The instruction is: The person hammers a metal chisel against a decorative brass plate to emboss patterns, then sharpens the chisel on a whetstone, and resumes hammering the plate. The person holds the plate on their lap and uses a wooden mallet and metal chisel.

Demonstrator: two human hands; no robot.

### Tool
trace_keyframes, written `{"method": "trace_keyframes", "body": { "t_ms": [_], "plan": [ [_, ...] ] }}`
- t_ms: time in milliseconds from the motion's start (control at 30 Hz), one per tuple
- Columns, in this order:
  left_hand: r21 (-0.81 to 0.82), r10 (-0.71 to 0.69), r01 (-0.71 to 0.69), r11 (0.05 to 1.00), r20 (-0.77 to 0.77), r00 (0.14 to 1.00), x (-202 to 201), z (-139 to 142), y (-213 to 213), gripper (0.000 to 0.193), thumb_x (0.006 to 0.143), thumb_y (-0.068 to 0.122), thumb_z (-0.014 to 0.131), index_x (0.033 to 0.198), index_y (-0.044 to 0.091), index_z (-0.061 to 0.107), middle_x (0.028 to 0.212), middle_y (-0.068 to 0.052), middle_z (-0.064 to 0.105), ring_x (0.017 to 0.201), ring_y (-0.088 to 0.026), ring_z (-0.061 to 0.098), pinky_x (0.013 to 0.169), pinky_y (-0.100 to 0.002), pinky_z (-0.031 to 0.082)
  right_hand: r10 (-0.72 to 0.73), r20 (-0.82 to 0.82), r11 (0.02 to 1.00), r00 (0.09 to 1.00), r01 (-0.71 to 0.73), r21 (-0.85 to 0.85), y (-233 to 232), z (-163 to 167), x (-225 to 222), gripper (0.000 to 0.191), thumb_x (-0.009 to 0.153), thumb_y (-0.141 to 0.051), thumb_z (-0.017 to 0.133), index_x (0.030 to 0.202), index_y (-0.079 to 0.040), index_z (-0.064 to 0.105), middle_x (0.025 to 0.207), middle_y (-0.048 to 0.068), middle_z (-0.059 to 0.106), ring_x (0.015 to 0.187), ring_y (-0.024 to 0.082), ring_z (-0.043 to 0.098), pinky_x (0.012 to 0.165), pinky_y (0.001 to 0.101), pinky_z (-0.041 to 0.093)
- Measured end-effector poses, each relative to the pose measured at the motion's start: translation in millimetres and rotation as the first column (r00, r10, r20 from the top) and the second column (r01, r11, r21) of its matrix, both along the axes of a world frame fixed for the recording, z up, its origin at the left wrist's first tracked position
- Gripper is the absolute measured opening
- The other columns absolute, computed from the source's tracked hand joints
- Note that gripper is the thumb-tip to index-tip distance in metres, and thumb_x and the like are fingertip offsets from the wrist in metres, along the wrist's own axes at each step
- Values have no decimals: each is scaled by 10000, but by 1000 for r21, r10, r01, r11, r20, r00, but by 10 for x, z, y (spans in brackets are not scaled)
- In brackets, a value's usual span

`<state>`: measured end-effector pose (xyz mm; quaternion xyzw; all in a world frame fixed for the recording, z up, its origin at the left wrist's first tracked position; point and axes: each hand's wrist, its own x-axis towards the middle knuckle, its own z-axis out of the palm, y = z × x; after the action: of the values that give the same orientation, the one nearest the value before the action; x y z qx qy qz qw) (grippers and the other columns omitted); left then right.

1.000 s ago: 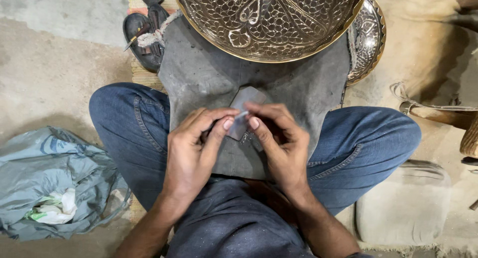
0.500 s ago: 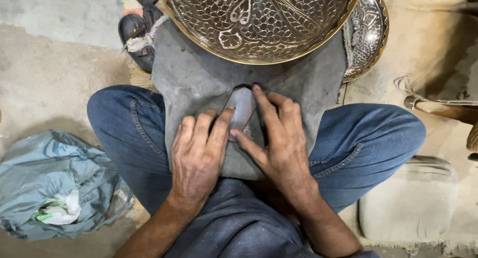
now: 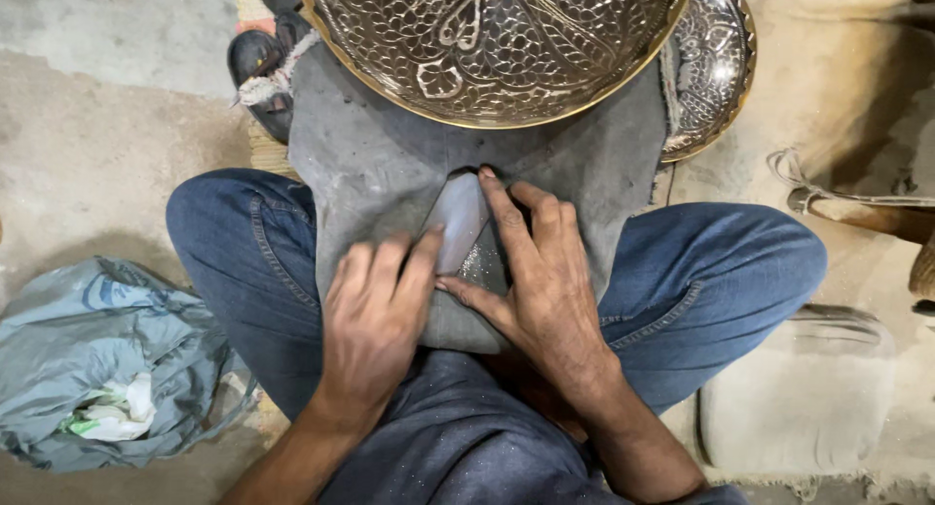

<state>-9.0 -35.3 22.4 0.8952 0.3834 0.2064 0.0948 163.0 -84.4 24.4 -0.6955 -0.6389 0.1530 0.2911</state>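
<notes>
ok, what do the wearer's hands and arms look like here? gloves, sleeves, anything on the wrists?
Both hands are bare: no gloves on the left hand or the right hand. No rings, watch or bands are visible. Forearms are uncovered as far as the frame shows, so no sleeves appear. Fingernails are short.

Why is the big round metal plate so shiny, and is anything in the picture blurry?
Head view: the embossed brass plate catches light, with bright glints on its raised pattern and rim; the left hand, right hand and the pale flat piece between them look sharp; soft, even light, only faint shadows under the knees.
</notes>
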Motion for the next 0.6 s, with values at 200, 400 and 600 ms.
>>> {"method": "trace_keyframes", "body": {
  "t_ms": [200,400,600],
  "plan": [
    [-22,-6,6,1000,-12,1000,-3,6,-5,422,871,99,714,1286,28,688,1102,-120,601,969,-295,588,864,-400,523,1,15,1000,1000,-2,12,-5,-20,-15,987,726,-401,908,1524,-31,462,1332,210,515,1142,366,530,982,462,497],
    [-18,25,-23,1000,127,992,12,28,9,334,901,56,733,1232,31,693,1078,-135,585,986,-312,603,872,-419,527,-22,51,999,998,20,37,-15,-31,-28,984,742,-425,917,1517,-26,460,1316,207,517,1142,368,541,974,467,502],
    [-72,51,-41,997,142,989,54,25,-2,307,921,41,736,1224,21,694,1093,-145,599,967,-309,608,856,-410,528,3,43,999,999,-4,35,-32,-40,-29,970,748,-395,912,1525,-32,461,1338,198,520,1147,361,546,982,463,507]
  ]
}}
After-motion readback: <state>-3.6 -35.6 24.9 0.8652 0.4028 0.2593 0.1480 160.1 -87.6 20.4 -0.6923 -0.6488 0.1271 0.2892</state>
